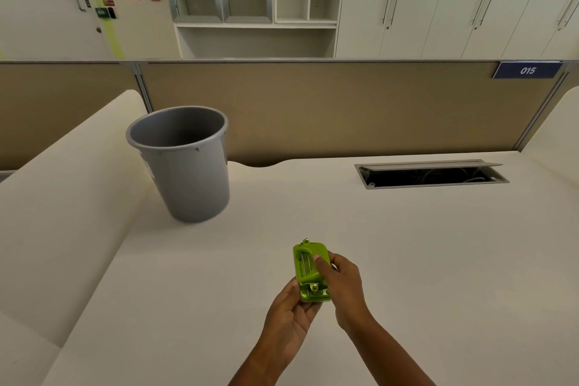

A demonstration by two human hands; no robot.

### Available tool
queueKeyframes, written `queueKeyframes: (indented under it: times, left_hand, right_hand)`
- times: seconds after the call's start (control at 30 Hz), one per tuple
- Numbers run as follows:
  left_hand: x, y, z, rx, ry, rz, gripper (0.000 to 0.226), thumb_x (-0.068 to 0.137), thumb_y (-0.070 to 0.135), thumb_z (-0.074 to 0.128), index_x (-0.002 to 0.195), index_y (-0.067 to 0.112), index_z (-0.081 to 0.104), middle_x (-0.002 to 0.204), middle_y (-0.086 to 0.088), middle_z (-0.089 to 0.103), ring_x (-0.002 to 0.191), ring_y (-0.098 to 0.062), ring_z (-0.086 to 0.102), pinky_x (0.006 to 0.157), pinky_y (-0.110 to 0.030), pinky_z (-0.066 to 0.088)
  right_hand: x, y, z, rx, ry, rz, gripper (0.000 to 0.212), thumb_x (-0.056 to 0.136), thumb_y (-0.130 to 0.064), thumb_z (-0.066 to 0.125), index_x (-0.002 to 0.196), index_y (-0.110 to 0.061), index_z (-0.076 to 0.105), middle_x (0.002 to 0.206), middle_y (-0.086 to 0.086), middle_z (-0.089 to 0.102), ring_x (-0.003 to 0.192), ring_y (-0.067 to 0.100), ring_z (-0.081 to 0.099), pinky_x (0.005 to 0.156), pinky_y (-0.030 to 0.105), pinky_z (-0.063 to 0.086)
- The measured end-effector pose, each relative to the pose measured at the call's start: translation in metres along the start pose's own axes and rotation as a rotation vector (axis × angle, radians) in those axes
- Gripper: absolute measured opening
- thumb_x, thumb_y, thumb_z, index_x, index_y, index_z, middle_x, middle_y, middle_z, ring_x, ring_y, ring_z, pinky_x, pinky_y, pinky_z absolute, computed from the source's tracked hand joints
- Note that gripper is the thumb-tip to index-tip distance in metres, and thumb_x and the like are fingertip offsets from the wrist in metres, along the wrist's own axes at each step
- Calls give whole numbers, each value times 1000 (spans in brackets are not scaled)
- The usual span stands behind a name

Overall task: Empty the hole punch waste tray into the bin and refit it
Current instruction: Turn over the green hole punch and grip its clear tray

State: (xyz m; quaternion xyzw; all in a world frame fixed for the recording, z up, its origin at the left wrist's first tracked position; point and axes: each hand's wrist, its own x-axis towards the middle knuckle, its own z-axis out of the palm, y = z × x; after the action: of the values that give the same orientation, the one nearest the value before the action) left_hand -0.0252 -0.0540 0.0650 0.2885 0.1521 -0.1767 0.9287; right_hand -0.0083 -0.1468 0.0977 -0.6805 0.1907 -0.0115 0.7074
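Note:
A small lime-green hole punch (308, 266) is held just above the white desk, near its front centre. My left hand (289, 312) grips its near end from below and the left. My right hand (343, 283) holds its right side, with the thumb pressed on the top lever. The waste tray on the underside is hidden from view. A grey plastic bin (188, 166) stands upright on the desk, open end up, well to the far left of the punch.
The white desk (407, 260) has an open cable hatch (429, 174) at the back right. A tan partition (313, 110) runs behind the desk. A raised white side surface (62, 197) flanks the bin on the left.

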Motion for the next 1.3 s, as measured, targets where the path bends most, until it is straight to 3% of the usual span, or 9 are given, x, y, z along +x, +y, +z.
queueKeyframes:
  times: [0.2, 0.37, 0.47, 0.73, 0.9, 0.97, 1.07, 1.2, 1.3]
  left_hand:
    - [-1, -4, 3, -24, 54, 34, 31, 98, 9, 29, 99, 1, 59, 78, -15, 76, 70, -23, 74, 60, -29, 61]
    - [1, -4, 2, -55, 66, 49, 32, 98, 11, 29, 97, 1, 59, 75, -13, 76, 67, -21, 74, 55, -28, 60]
    - [1, -4, 0, -77, 55, 37, 31, 98, 11, 31, 97, -1, 59, 76, -15, 76, 68, -23, 74, 55, -30, 60]
    - [6, 7, 6, -92, 10, -126, 47, 97, 39, 27, 103, 6, 60, 79, -17, 75, 80, -28, 66, 64, -34, 58]
    - [10, 7, 7, -150, 35, -142, 50, 96, 43, 27, 101, 8, 62, 78, -19, 75, 90, -32, 59, 75, -42, 47]
    - [10, 7, 5, -149, 39, -146, 49, 96, 43, 27, 101, 8, 61, 78, -19, 75, 90, -33, 58, 77, -44, 46]
    - [11, 6, 2, -122, 41, -153, 48, 97, 41, 27, 100, 8, 61, 77, -19, 74, 89, -33, 59, 77, -45, 46]
    - [11, 5, 0, -106, 25, -159, 48, 97, 42, 26, 103, 10, 61, 80, -18, 75, 89, -31, 61, 72, -41, 52]
    - [10, 4, -2, -114, 27, -166, 47, 97, 42, 26, 101, 9, 61, 78, -19, 75, 89, -33, 60, 73, -43, 50]
  right_hand:
    - [-1, -2, 2, 4, -8, 2, 19, 88, -13, 57, 103, -7, 66, 80, -2, 64, 71, 9, 59, 54, 14, 46]
    - [0, -9, 1, 35, -22, 40, 14, 89, -13, 56, 92, -3, 65, 91, 15, 64, 84, 25, 59, 70, 29, 47]
    - [0, -10, 1, 22, -30, 31, 20, 88, -14, 57, 99, 0, 65, 93, 15, 64, 85, 25, 59, 71, 29, 47]
    - [-8, -8, 1, -5, -101, 40, 11, 87, -14, 57, 88, -11, 68, 86, 10, 68, 82, 23, 63, 66, 25, 48]
    - [-14, -10, 6, -47, -113, 7, 20, 86, -11, 58, 74, -22, 70, 80, 6, 71, 79, 19, 65, 68, 24, 50]
    - [-13, -11, 4, -84, -120, 16, 21, 86, -12, 57, 69, -18, 69, 80, 9, 70, 78, 21, 64, 72, 27, 49]
    - [-10, -13, 1, -209, -134, 10, 23, 89, -18, 54, 75, -7, 69, 78, 10, 65, 76, 20, 59, 71, 29, 44]
    - [-7, -14, -1, -335, -130, -33, 22, 89, -24, 54, 93, -7, 68, 85, 4, 66, 81, 16, 60, 68, 22, 45]
    - [-5, -15, -3, -348, -153, -22, 25, 87, -21, 58, 105, -6, 65, 98, 14, 68, 93, 25, 64, 77, 30, 50]
